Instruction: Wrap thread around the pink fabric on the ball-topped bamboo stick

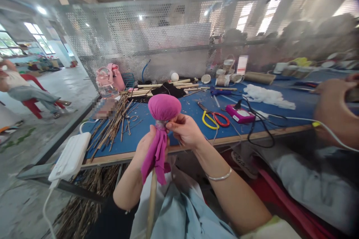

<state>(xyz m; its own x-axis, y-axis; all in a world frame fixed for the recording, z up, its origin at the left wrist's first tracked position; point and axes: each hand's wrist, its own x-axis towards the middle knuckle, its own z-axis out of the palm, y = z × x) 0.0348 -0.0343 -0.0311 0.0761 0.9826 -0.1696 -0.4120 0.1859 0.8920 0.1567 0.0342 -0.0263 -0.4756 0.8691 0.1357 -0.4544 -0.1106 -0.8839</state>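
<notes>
A stick [151, 203] stands upright in front of me, its top covered by a round pad wrapped in magenta cloth [165, 106]. Greyish thread or tape [160, 124] binds the neck under the pad, and loose cloth ends hang below it. My left hand [146, 145] is closed around the cloth-covered stick just under the binding, partly behind the hanging cloth. With fingers pinched against the right side of the binding, my right hand [185, 129] is closed too; what lies between its fingertips is too small to make out.
Scissors [214, 118] with yellow and red handles lie right on the blue table [179, 125], near a magenta power box [240, 114]. Thin twigs [114, 123] spread at left beside a white power strip [70, 156]. White stuffing [267, 96] lies farther right, near another person's arm [335, 110].
</notes>
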